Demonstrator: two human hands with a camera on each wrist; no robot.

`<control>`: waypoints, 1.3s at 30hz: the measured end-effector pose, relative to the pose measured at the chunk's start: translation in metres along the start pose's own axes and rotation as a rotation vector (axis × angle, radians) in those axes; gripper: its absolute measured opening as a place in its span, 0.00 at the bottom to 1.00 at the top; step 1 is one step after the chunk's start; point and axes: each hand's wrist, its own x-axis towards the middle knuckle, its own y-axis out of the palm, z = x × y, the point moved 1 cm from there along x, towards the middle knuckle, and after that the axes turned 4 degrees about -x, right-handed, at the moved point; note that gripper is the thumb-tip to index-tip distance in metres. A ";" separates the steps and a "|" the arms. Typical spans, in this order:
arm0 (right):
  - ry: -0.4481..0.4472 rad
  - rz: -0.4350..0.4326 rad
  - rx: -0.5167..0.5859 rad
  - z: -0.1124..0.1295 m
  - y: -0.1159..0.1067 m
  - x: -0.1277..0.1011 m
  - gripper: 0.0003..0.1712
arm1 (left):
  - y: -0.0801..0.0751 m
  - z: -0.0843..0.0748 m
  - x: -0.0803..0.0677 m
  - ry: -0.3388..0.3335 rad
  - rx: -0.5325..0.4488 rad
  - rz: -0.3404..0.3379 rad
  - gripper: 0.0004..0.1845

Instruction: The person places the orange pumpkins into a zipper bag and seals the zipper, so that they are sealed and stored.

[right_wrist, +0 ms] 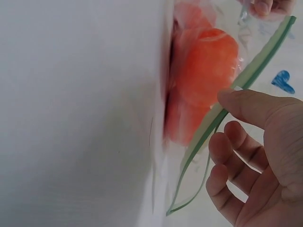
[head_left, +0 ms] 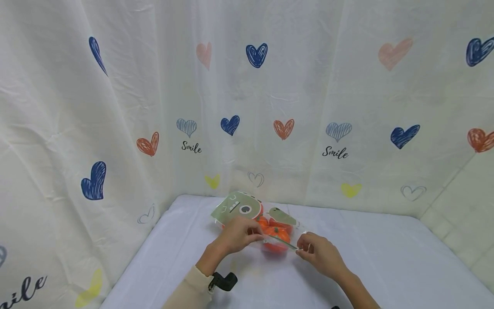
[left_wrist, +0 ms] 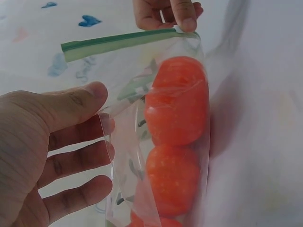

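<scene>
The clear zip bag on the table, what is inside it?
Inside the clear zip bag lie orange round fruits, two plainly visible and a third only at its edge. The left hand and right hand pinch its green zip strip. The exact count is hidden.

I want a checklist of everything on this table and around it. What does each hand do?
Surface: table under a white cloth.
Job's things: clear zip bag with a green zip strip, orange fruits inside, lying on the table.
Clutter: nothing seen.
Hands: left hand pinches one end of the bag's top; right hand pinches the other end.
Cables: nothing seen; a black strap sits on the left wrist.
Surroundings: cream curtain with hearts and "Smile".
</scene>
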 end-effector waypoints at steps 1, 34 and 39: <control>0.003 0.001 0.000 0.000 0.000 0.000 0.10 | 0.000 0.000 0.000 0.003 -0.004 -0.002 0.03; 0.032 -0.009 -0.029 -0.012 -0.002 0.000 0.10 | -0.014 0.004 -0.002 -0.016 0.014 -0.051 0.02; 0.049 -0.006 -0.021 -0.014 -0.002 0.000 0.10 | -0.016 0.005 -0.003 0.010 0.021 -0.070 0.02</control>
